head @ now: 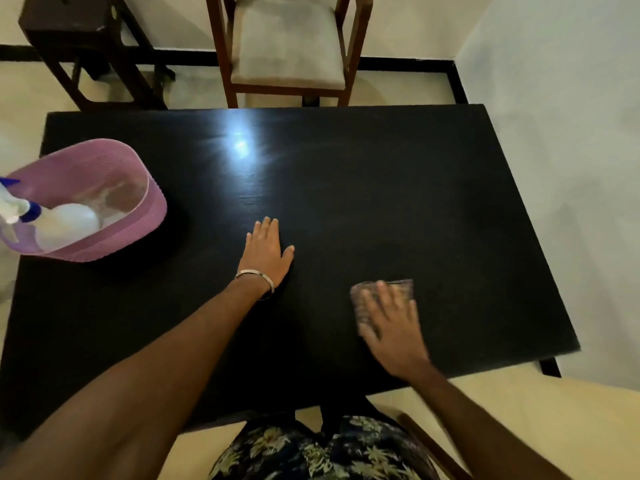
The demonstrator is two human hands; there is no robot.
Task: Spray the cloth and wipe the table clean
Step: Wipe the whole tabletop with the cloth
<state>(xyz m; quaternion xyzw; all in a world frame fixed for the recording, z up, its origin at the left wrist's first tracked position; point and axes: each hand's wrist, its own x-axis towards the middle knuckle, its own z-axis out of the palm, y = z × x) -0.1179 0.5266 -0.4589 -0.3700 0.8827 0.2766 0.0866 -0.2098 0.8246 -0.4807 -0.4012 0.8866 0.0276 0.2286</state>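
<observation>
One table (346, 202), one cloth (398, 289), one spray bottle (62, 220), one basket (152, 209), two chairs (287, 46), two hands (266, 251).

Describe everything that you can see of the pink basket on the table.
The pink basket is an oval tub of ribbed, woven-looking plastic, partly see-through, with a smooth rim. It stands upright at the left edge of the black table, far from both hands. A white spray bottle with a blue collar lies tilted inside, its nozzle over the rim.
</observation>
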